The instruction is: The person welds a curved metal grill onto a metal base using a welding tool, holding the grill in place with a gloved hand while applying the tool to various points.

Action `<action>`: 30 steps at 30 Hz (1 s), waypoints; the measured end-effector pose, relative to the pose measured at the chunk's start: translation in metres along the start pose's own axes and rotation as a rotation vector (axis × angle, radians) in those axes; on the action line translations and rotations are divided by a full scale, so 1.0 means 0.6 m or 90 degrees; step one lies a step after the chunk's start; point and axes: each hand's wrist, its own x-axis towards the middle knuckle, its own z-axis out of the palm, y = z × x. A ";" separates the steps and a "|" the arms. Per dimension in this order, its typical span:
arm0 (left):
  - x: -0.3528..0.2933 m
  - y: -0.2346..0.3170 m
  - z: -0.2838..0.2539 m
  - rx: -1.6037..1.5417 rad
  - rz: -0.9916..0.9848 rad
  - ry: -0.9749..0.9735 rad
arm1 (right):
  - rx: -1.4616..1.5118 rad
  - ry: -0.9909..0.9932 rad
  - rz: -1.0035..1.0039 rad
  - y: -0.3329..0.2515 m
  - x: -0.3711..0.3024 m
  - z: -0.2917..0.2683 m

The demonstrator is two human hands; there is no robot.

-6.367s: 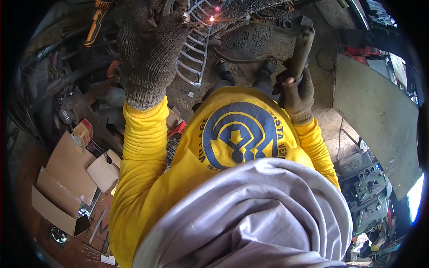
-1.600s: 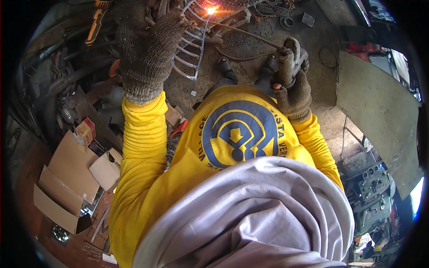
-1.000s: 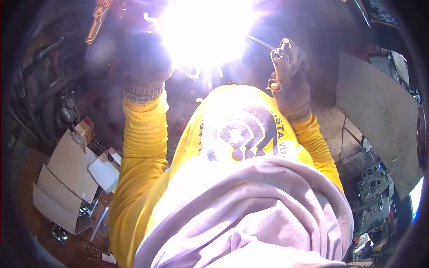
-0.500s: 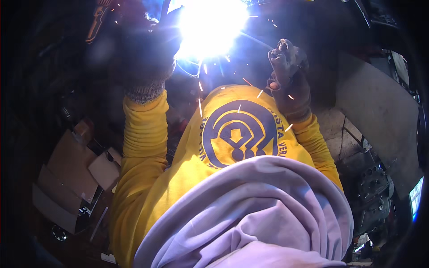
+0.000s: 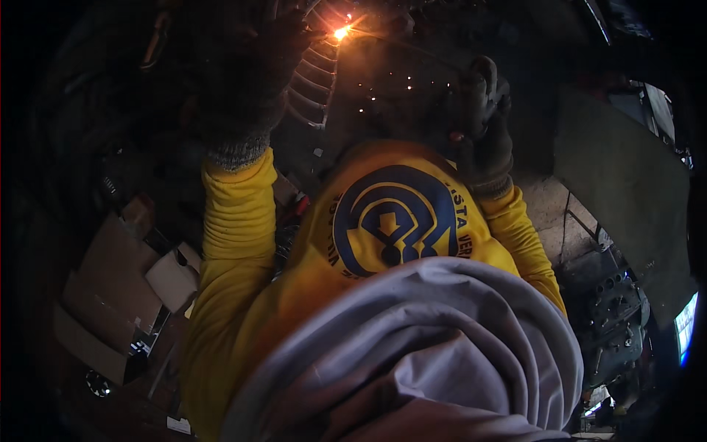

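My left hand (image 5: 258,92), in a dark knit-cuffed glove, reaches up beside a curved, ladder-like metal piece (image 5: 313,88). Its fingers are lost in shadow, so whether they grip the metal is unclear. Closed in a worn glove, my right hand (image 5: 482,99) has a thin welding rod (image 5: 420,48) running from it toward the metal. Any holder within that glove is hidden. At the rod's far end, an orange glowing spot (image 5: 342,32) burns on the metal piece, with small sparks below it.
Cardboard pieces (image 5: 110,287) lie at the lower left. A large flat sheet (image 5: 622,199) stands on the right, above dark metal machinery (image 5: 618,317). An orange-and-black tool handle (image 5: 157,40) shows at the upper left. Purple-grey cloth (image 5: 412,346) drapes over my front.
The blinding white arc has shrunk to a small orange glow, and the scene has darkened. The ladder-like metal now shows. Both hands stay in nearly the same places.
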 end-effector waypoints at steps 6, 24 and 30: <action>0.010 -0.002 0.001 -0.010 0.006 -0.023 | -0.098 -0.053 0.065 -0.001 -0.012 -0.005; -0.012 0.002 -0.008 0.064 -0.070 0.015 | -0.088 -0.050 0.041 -0.007 -0.007 0.000; 0.001 -0.003 -0.015 0.113 -0.040 -0.033 | 0.170 -0.073 0.218 -0.002 -0.005 0.002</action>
